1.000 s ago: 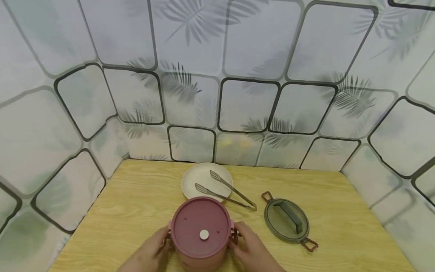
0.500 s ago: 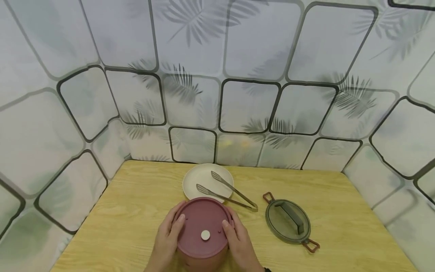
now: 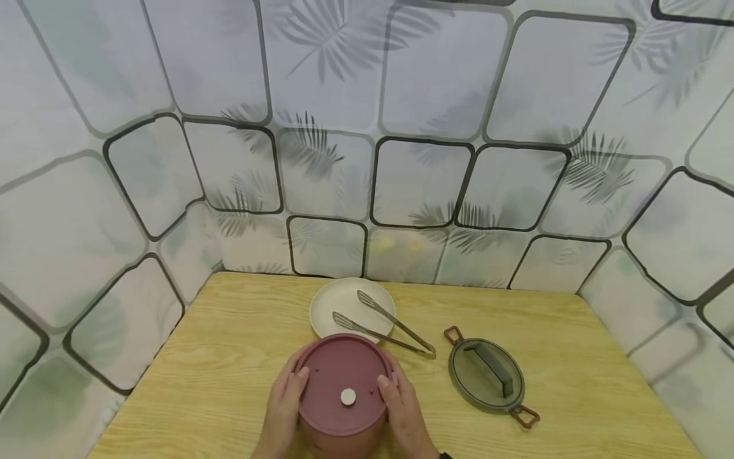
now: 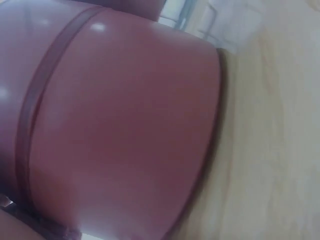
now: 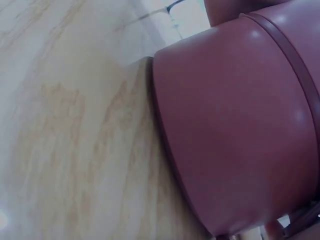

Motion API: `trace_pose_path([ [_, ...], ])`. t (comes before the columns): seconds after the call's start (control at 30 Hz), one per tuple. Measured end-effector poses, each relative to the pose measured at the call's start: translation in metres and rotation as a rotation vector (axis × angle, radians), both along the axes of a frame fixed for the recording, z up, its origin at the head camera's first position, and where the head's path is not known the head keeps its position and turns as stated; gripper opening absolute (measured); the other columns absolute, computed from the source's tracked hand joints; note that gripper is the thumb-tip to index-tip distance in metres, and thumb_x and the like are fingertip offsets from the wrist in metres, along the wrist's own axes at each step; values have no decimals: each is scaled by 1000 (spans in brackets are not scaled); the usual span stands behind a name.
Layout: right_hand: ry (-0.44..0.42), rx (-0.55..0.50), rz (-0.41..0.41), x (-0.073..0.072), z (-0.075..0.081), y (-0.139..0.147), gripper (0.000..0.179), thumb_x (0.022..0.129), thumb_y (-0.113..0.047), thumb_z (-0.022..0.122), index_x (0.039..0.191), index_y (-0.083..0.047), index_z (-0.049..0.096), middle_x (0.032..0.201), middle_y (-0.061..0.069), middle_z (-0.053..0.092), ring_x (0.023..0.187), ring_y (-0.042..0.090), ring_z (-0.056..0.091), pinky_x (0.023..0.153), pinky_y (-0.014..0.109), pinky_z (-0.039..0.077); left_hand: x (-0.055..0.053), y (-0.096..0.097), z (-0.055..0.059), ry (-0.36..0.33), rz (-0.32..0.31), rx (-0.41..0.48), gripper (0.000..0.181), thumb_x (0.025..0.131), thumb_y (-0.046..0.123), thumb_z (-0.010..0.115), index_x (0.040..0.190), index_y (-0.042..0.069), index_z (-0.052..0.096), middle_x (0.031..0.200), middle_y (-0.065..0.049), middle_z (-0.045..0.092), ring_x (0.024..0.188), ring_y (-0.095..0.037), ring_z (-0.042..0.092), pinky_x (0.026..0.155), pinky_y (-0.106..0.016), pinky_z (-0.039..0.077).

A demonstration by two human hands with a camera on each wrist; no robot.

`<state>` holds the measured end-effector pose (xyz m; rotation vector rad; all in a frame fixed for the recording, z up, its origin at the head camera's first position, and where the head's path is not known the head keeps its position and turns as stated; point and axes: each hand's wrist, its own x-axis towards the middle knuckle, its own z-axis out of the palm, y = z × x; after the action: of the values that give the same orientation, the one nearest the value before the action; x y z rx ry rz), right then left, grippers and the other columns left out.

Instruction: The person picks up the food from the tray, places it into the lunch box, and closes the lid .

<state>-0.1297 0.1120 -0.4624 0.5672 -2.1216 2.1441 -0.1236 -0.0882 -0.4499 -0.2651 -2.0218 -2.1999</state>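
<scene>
A dark red pot (image 3: 344, 444) stands at the front middle of the table, its round lid (image 3: 329, 398) seated on top with a small white knob in it. My left hand (image 3: 283, 396) grips the lid's left edge, thumb on the top face and fingers down the side. On the opposite edge my right hand (image 3: 403, 405) holds the lid the same way. The pot wall (image 4: 130, 125) fills much of the left wrist view, with a darker band round it. In the right wrist view, the pot's base (image 5: 165, 135) sits right at the table surface.
Behind the pot lies a white plate (image 3: 327, 303), with metal tongs (image 3: 404, 329) lying spread across it and onto the table. To the right is a small shallow pan (image 3: 487, 375) with a dark bar handle and brown side handles. Patterned walls surround the wooden table (image 3: 241, 325).
Both hands have moved from the pot's side handles up to the lid's edges, thumbs now on top. Over the last half second they have barely moved. The pot stays in place.
</scene>
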Motion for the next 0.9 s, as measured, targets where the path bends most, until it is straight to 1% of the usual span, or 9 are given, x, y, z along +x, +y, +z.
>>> trace_pose_path([
  [0.1,-40,-59,12,0,-1,-2,43,98,-18,33,140,-12,29,141,19,33,128,22,30,103,26,29,0,0,-3,-3,5,-11,36,100,25,34,134,16,41,134,-7,45,123,-17,39,99,-20,33],
  [0.2,-95,-118,23,0,-1,-4,45,97,-20,36,140,-10,28,143,19,30,129,21,28,104,24,27,0,0,-4,6,0,2,37,99,23,33,135,17,40,135,-8,44,124,-19,38,99,-20,33],
  [0.27,-103,-136,33,0,0,-5,46,97,-21,37,140,-8,27,143,19,30,129,21,27,104,23,27,0,0,-4,5,8,9,37,99,22,34,136,19,39,137,-7,43,124,-19,38,99,-20,33],
  [0.4,-55,-124,37,-1,-1,-5,45,96,-19,36,139,-7,28,141,19,33,129,23,29,105,25,27,0,-1,-4,1,40,44,40,98,19,38,138,22,37,137,-8,41,123,-20,39,96,-21,37],
  [0.53,8,-77,13,-2,-4,-2,43,96,-17,34,138,-8,32,138,18,38,127,25,32,105,26,27,-2,0,-4,26,78,93,45,95,11,43,139,19,35,138,-14,40,122,-21,41,94,-23,41],
  [0.67,26,-45,-9,-4,-6,0,42,96,-18,34,138,-12,33,137,15,40,126,23,34,105,27,28,-4,0,-4,34,122,132,49,93,7,47,139,16,35,138,-14,38,120,-21,44,91,-26,44],
  [0.8,29,-38,-34,-4,-7,-1,42,96,-18,34,137,-12,35,136,15,41,125,22,36,104,27,30,-4,2,-5,23,152,164,49,92,6,49,137,18,37,138,-10,39,119,-22,44,91,-28,44],
  [0.9,37,-38,-40,-4,-8,-2,42,95,-17,35,137,-11,35,135,17,42,124,23,37,103,27,30,-3,3,-6,19,175,170,47,91,7,50,135,18,40,136,-10,41,119,-21,45,91,-28,44],
])
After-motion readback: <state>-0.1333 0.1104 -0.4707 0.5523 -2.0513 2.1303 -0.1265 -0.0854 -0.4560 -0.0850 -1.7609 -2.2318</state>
